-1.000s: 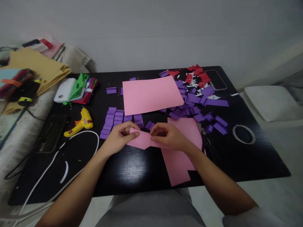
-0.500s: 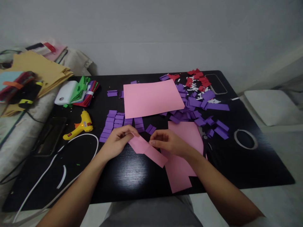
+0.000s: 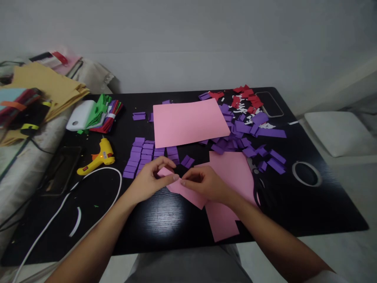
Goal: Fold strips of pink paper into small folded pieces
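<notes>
While fingers (image 3: 194,173) pinch pink paper (image 3: 191,196), strips (image 3: 107,124) in white band (image 3: 111,115)

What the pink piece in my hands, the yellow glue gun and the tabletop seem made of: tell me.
Pink piece: matte paper or thin card, judging by its thin, straight edges.
Yellow glue gun: probably smooth, hard plastic, from its moulded-looking body.
Tabletop: black, glossy, perhaps wood or wood-look laminate, since fine grain lines show in the reflection.

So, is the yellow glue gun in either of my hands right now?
No, the yellow glue gun lies on the black table, while the left hand and right hand hold a pink paper piece.
</notes>
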Demonstrator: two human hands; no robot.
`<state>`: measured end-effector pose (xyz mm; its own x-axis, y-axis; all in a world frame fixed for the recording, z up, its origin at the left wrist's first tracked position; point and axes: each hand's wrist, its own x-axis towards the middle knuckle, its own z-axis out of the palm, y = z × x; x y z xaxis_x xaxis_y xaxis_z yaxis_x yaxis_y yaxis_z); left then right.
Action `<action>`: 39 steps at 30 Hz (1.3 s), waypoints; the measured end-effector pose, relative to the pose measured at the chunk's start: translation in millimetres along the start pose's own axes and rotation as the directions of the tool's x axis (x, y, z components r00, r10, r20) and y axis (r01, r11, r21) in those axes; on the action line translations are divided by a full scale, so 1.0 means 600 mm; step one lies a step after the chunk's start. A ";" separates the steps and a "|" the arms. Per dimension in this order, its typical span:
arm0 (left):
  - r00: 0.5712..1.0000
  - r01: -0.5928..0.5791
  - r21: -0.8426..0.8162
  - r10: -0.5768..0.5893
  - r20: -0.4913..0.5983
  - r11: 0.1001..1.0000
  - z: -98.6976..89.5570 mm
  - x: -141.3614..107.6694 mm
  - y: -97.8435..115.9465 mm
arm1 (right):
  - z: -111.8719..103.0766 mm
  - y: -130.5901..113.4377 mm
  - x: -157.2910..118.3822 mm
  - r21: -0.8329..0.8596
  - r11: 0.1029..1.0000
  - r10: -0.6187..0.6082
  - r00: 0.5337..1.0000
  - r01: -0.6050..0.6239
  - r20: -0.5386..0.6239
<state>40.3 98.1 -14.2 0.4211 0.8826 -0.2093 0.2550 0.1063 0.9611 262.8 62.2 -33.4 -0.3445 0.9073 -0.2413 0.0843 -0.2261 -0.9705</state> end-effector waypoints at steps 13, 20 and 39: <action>1.000 -0.011 0.040 0.011 -0.016 0.999 0.005 0.002 0.001 | 0.009 0.006 -0.002 -0.049 0.998 -0.038 0.999 0.040 0.036; 0.982 -0.040 -0.163 0.008 -0.190 0.986 -0.006 0.006 -0.002 | 0.004 -0.003 0.001 0.000 1.000 -0.015 1.000 0.015 0.013; 0.985 -0.028 -0.245 -0.015 -0.171 0.969 0.057 -0.004 -0.007 | 0.011 0.005 0.010 0.327 0.944 0.016 0.982 0.047 -0.187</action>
<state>67.9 79.8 -23.5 0.2622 0.9462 -0.1897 0.0224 0.1905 0.9814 254.7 64.8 -37.9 -0.1619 0.9539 -0.2528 -0.2424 -0.2867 -0.9268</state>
